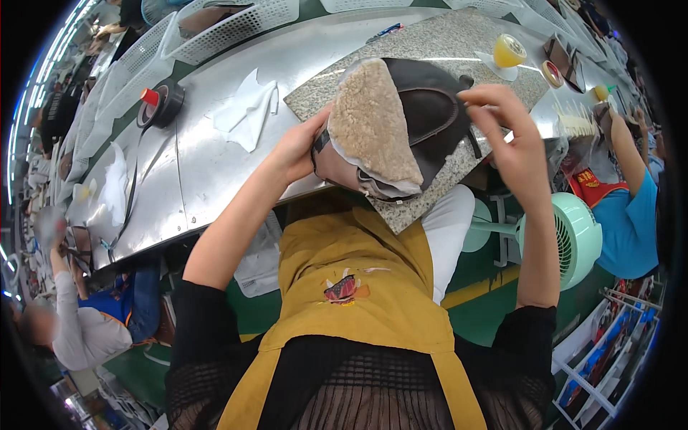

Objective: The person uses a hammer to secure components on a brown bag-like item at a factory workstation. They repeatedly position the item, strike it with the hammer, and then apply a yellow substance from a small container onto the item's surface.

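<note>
A dark brown leather bag point(433, 79) with a cream fleece panel point(373, 118) lies on a speckled stone slab point(322, 84) in front of me. A curved raised seam shows on its dark side, and white lining peeks out at the near edge. My left hand point(297, 150) grips the bag's left side, with the fingers partly hidden behind it. Beside the bag's right edge, next to a small dark tab point(466, 81), my right hand point(512, 136) is bent with its fingertips drawn together. What lies between those fingertips is too small to make out.
White cloth point(247, 111) and a black tape roll with a red-capped item point(159, 106) lie on the metal table point(204, 154). A yellow-filled cup point(509, 51) stands at far right. White baskets point(236, 32) line the back. A green fan point(577, 240) and co-workers flank me.
</note>
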A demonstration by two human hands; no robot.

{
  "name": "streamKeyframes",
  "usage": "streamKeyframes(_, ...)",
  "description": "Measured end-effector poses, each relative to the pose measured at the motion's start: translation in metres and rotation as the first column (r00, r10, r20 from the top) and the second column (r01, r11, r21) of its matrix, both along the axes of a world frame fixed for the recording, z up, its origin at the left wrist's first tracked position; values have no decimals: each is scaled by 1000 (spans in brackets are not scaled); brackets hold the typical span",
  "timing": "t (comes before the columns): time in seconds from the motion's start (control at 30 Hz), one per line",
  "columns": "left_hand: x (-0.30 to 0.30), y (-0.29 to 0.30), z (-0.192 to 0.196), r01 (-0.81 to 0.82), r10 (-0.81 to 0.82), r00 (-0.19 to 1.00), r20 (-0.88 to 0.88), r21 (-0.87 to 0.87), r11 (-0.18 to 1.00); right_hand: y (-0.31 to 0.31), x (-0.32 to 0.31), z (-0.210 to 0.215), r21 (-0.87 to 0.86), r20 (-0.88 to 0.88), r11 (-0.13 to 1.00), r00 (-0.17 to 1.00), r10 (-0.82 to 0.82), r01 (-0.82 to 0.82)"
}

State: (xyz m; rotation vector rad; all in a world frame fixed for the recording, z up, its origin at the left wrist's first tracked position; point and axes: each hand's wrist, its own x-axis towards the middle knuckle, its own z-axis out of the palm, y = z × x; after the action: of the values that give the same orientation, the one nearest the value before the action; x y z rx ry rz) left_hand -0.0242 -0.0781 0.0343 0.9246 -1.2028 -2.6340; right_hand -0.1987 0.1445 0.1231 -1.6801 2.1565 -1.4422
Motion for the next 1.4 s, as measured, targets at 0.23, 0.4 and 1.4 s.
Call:
streamKeyframes(0.23, 6, 1, -11, -16, 23, 994, -105, 70, 997, -26, 15, -5, 166, -145, 985, 989, -20, 44)
streamKeyframes(0.4, 13, 16, -12, 35, 47, 958, -283, 281, 959, -29, 55, -25, 186, -323, 982, 941, 100, -40)
streamKeyframes(1.4, 31, 31, -15, 80, -73, 977, -202, 28, 996, -10, -38, -76, 227, 474, 947, 824, -310, 226)
